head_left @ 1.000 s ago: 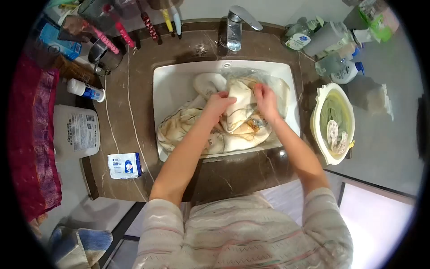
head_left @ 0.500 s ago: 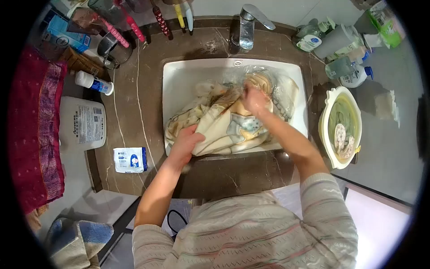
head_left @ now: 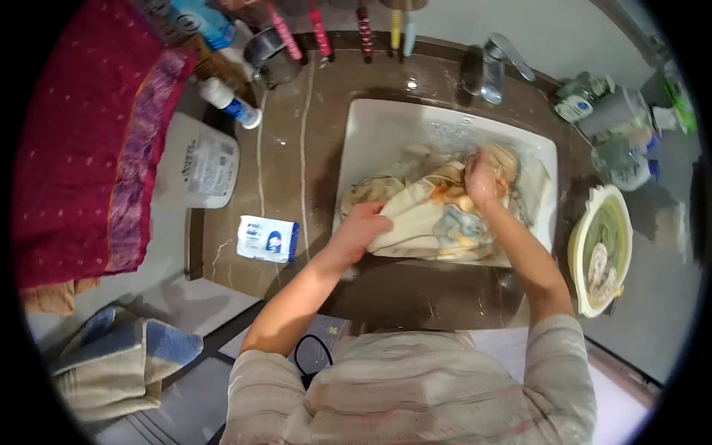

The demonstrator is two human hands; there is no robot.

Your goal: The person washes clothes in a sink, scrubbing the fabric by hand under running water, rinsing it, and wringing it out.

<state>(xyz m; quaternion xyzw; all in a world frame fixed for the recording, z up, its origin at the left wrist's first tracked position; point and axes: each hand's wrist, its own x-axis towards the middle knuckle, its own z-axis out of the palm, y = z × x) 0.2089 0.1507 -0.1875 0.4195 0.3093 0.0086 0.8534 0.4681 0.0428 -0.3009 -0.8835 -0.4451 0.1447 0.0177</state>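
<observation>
A wet cream cloth with grey and orange patterns (head_left: 419, 219) lies bunched in the white sink (head_left: 354, 141), partly in water. At the near left side of the bundle, my left hand (head_left: 363, 228) is closed on a fold of it, thumb on top. My right hand (head_left: 482, 178) grips the cloth farther back and to the right, its fingertips partly hidden among the folds. The printed part of the cloth stretches between both hands. Behind the sink stands a metal faucet (head_left: 492, 74).
A yellowish basin (head_left: 578, 256) sits to the right, near several bottles (head_left: 575, 107). On the brown counter (head_left: 282, 163) to the left are a blue-and-white packet (head_left: 267, 239), a white tube (head_left: 230, 104) and a large white container (head_left: 204, 163). A magenta cloth (head_left: 89, 148) hangs at left.
My view has turned, so the sink and counter items appear farther right. Both hands stay on the cloth; its folds around my right hand have shifted, showing more orange.
</observation>
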